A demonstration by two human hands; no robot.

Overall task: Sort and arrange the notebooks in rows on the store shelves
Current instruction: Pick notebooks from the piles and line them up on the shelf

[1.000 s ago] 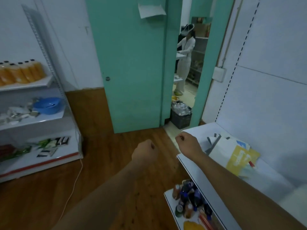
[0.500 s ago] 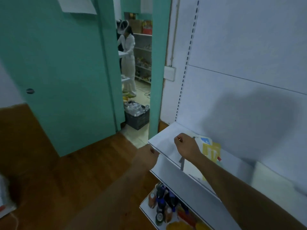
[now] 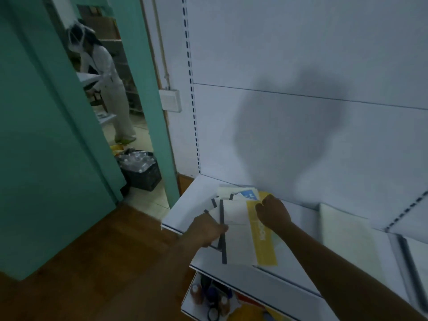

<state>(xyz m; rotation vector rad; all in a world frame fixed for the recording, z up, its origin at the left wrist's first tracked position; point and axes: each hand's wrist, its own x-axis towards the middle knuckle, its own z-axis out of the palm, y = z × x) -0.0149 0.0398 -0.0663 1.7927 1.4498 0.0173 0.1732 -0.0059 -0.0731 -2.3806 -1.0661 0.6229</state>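
Several notebooks (image 3: 240, 218) lie fanned in a loose pile on the white shelf (image 3: 185, 205): cream covers with dark spine strips, one with a yellow band, one showing a blue corner. Left hand (image 3: 207, 230) grips the pile's near-left edge, fingers curled around a dark spine. Right hand (image 3: 273, 213) hovers fisted over the yellow band; whether it pinches anything is unclear. Beside the pile, further along the shelf, lies a pale sheet (image 3: 347, 237).

White/yellow notebooks (image 3: 240, 230) w/ black spines, white shelf (image 3: 185, 205), teal door (image 3: 46, 135)
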